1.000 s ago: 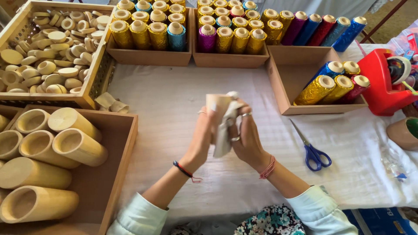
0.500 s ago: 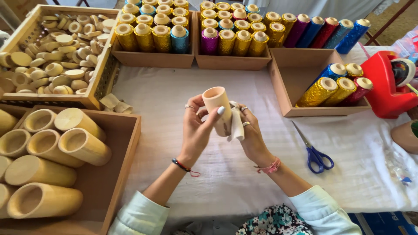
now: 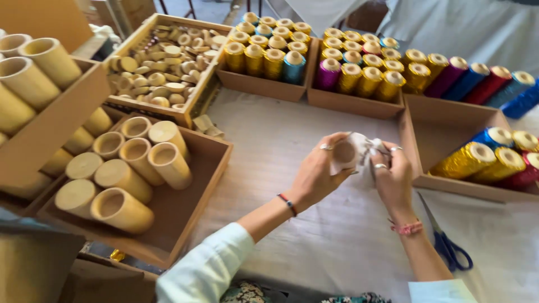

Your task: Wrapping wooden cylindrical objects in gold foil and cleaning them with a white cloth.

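Cloth (image 3: pixel 362 150) now wraps the tube (image 3: pixel 343 152) end.

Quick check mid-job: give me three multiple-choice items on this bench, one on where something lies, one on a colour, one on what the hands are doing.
1. Where do the scissors lie?
A. On the white table cover by the right forearm
B. In the tray of wooden caps
C. On the bamboo tubes

2. What colour are the scissors' handles?
A. Red
B. Blue
C. Yellow

3. What is the state of the small tube?
A. Lying loose on the table
B. Standing in a box
C. Held up in the left hand while the right hand works a white cloth on it

Answers: 1 A, they rest on the cover right of the arm; 2 B, both loops are blue; 3 C, both hands meet around it above the table.
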